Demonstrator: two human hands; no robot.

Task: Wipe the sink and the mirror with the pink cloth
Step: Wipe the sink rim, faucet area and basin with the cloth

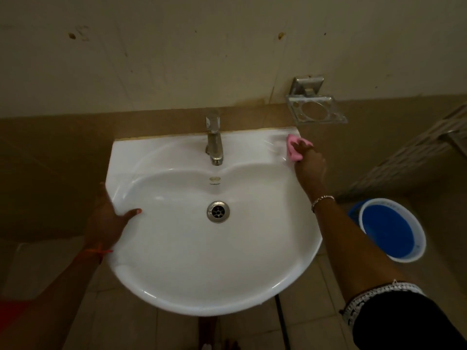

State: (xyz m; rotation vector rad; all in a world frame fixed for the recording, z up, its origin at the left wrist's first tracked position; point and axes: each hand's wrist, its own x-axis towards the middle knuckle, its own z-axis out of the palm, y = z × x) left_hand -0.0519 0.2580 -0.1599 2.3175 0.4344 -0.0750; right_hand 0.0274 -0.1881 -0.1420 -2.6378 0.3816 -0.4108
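We face a cream upper wall [177,46] carrying small dark marks at 11 and 1 o'clock. Below it we see a band of brown tiles [50,152] running the full width. At 1 o'clock a metal holder [316,108] is fixed to the wall. At 3 o'clock a metal rack [417,150] slants across the tiles. The floor [303,311] is pale tile; a blue bucket [391,231] stands on it at 4 o'clock. Lighting is dim.

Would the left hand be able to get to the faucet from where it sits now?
Probably yes. The left hand rests on the sink rim, holding nothing, and the open basin between it and the faucet looks unobstructed.
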